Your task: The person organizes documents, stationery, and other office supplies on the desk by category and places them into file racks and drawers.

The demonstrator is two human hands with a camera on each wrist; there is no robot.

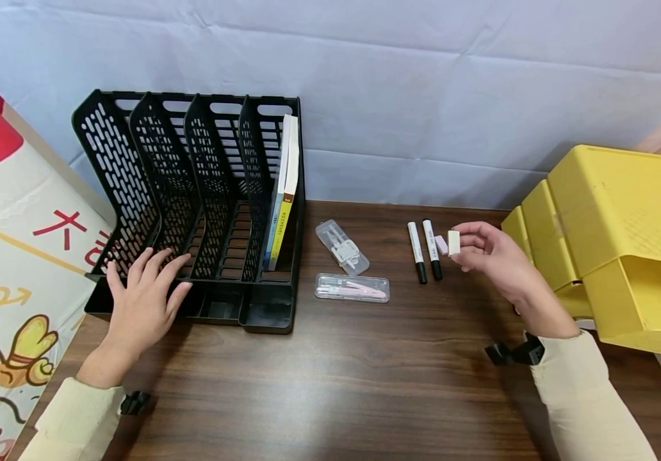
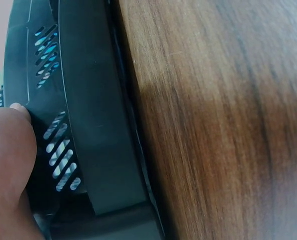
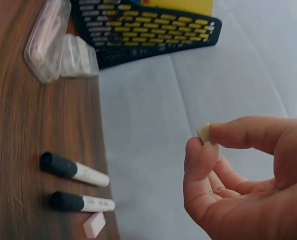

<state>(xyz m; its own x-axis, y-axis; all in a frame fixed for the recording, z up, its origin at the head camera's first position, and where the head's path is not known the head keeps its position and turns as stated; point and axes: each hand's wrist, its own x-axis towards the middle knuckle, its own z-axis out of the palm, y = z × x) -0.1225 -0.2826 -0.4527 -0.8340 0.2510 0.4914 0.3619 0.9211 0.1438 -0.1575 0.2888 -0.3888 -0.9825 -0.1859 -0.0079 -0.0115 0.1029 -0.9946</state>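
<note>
Between thumb and fingertips my right hand (image 1: 494, 259) pinches a small cream-white eraser (image 1: 454, 243); the right wrist view shows only part of the eraser (image 3: 205, 132). A pink eraser (image 1: 441, 244) lies on the table just left of it, beside two white markers (image 1: 432, 250) with black caps. My left hand (image 1: 143, 301) has its fingers spread over the front of a black desktop file organizer (image 1: 267, 307). In the left wrist view, the thumb (image 2: 11, 155) overlaps the organizer's slotted wall.
Two thin books (image 1: 285, 192) stand in the organizer's rightmost slot. Right of it lie a clear case of white pieces (image 1: 342, 248) and a clear box with a pink compass-like tool (image 1: 352, 288). A yellow drawer unit (image 1: 636, 211) stands close behind my right wrist.
</note>
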